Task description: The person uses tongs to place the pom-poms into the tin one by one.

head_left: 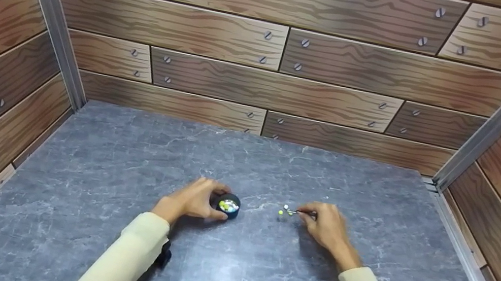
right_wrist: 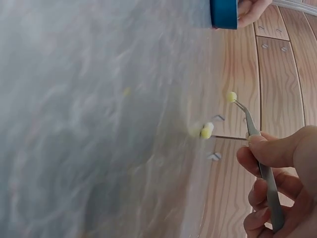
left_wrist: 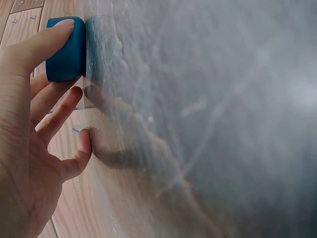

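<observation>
The grey marbled counter (head_left: pixel 113 219) carries everything, walled by wood-patterned panels (head_left: pixel 278 42). The left hand (head_left: pixel 192 200) curls its fingers (left_wrist: pixel 47 42) round a small blue cup (head_left: pixel 228 205) of pale beads standing on the counter near the middle. Just beside it, the right hand (head_left: pixel 328 226) pinches thin metal tweezers (right_wrist: pixel 260 163), whose tips clasp a yellow bead (right_wrist: pixel 231 96) above a few loose beads (head_left: pixel 284 211)
</observation>
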The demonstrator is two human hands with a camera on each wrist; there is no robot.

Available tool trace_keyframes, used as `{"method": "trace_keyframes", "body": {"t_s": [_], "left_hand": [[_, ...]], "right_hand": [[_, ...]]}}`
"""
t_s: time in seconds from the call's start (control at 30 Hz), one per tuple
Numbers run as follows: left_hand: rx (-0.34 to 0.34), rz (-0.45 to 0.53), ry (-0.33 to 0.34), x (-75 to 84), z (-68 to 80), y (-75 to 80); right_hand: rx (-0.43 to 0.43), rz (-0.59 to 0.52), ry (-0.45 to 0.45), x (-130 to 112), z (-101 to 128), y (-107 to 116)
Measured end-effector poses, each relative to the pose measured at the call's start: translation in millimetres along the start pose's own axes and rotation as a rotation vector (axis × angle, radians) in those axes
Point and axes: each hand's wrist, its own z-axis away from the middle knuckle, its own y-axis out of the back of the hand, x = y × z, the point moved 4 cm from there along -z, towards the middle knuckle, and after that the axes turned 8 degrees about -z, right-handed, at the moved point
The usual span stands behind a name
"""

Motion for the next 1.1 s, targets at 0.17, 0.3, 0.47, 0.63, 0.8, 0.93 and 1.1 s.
{"method": "trace_keyframes", "body": {"t_s": [0.17,0.3,0.47,0.63,0.8,0.93,1.1], "left_hand": [[0.000,0.003,0.009,-0.5,0.5,-0.3],[0.004,0.011,0.006,-1.3,0.6,-0.4],[0.013,0.012,-0.005,-2.3,0.1,-0.2],[0.013,0.019,-0.005,-2.8,0.2,-0.8],[0.019,0.003,-0.014,-1.6,1.1,-0.7],[0.023,-0.002,-0.019,-0.7,1.4,0.3],[0.013,0.009,-0.007,-0.4,1.3,0.1]], "right_hand": [[0.007,-0.020,0.042,-11,-5,-6],[0.003,-0.021,0.074,-20,-9,-11],[-0.004,-0.022,0.100,-31,-16,-17],[-0.026,-0.034,0.106,-41,-22,-24],[-0.040,-0.046,0.115,-48,-26,-31],[-0.026,-0.043,0.135,-53,-29,-36],[-0.031,-0.065,0.152,-59,-32,-43]]}}
